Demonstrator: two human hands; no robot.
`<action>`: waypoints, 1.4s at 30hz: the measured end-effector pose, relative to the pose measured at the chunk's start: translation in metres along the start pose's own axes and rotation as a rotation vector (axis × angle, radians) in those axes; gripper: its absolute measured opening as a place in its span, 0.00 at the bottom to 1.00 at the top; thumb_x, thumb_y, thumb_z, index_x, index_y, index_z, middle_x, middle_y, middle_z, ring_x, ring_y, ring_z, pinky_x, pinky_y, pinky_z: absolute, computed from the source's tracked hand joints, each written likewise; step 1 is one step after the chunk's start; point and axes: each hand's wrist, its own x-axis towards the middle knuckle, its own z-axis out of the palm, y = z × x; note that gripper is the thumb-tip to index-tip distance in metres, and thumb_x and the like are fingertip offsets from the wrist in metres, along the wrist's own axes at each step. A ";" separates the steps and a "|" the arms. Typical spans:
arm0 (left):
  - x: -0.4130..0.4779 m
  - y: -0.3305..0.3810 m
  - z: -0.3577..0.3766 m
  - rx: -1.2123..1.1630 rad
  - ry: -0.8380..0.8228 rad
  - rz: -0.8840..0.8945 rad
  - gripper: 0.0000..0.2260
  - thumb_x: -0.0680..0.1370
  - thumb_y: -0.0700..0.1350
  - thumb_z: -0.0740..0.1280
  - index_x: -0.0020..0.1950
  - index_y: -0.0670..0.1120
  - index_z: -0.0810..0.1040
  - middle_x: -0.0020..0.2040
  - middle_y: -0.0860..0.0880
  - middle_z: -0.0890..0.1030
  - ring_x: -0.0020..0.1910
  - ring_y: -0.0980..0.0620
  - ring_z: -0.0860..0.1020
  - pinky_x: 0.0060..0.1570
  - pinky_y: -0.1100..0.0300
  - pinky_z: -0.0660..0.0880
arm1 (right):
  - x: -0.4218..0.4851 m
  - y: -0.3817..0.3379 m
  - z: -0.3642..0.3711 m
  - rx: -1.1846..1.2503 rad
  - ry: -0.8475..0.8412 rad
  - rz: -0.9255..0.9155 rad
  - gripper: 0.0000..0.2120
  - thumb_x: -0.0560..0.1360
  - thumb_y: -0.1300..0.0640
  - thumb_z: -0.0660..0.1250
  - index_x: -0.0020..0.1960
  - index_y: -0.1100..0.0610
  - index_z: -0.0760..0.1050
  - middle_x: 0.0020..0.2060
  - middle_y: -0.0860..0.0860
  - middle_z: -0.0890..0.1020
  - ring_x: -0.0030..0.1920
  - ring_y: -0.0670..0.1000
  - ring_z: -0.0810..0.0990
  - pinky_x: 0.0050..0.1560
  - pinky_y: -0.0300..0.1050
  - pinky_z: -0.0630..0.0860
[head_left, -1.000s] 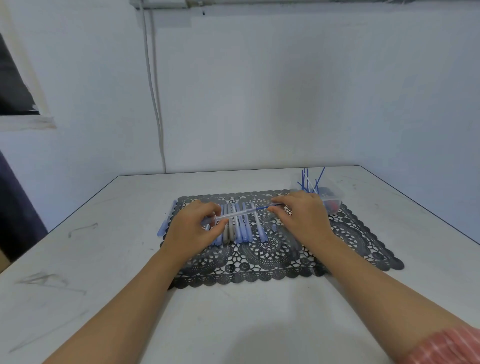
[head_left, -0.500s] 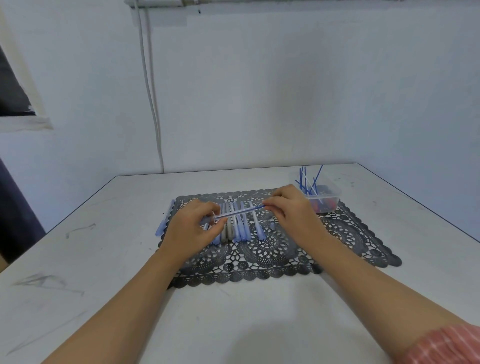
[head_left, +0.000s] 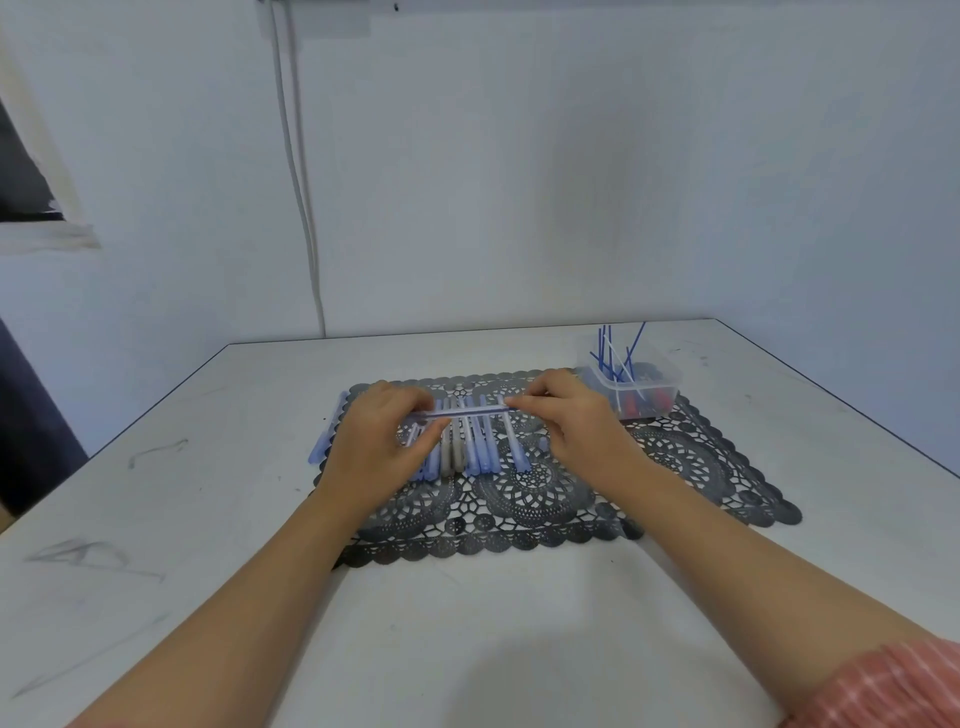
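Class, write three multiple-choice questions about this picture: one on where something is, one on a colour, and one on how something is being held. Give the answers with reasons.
1. Where does the clear plastic box stand?
A. at the mat's far right corner
B. at the mat's near left corner
C. on the floor

2. What colour is the lace mat?
A. white
B. dark grey
C. red

3. How is the pen above the row held?
A. lying loose on the table
B. upright in one hand
C. level, between both hands

Answers:
1 A: the box sits at the far right corner, with blue refills sticking up from it.
2 B: the mat looks dark grey against the pale table.
3 C: the left hand grips one end and the right hand pinches the other.
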 end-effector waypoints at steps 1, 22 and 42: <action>0.000 0.000 0.000 0.010 0.008 -0.003 0.13 0.74 0.52 0.63 0.48 0.44 0.78 0.42 0.52 0.79 0.42 0.55 0.74 0.45 0.56 0.73 | 0.000 -0.001 -0.001 0.010 -0.008 -0.010 0.20 0.64 0.78 0.63 0.51 0.65 0.81 0.39 0.59 0.79 0.40 0.58 0.79 0.41 0.46 0.79; -0.001 0.002 0.001 -0.106 -0.019 0.014 0.12 0.75 0.50 0.65 0.48 0.42 0.77 0.43 0.50 0.77 0.44 0.54 0.74 0.46 0.55 0.74 | -0.002 -0.001 -0.006 0.382 0.040 0.214 0.04 0.71 0.62 0.71 0.43 0.55 0.82 0.37 0.40 0.77 0.40 0.37 0.75 0.41 0.30 0.71; -0.001 -0.001 0.005 -0.053 -0.010 -0.042 0.06 0.73 0.44 0.69 0.47 0.44 0.76 0.42 0.52 0.76 0.43 0.58 0.71 0.45 0.66 0.71 | -0.001 0.000 -0.009 0.200 -0.081 0.339 0.15 0.77 0.67 0.59 0.56 0.56 0.79 0.42 0.50 0.81 0.43 0.45 0.77 0.43 0.28 0.69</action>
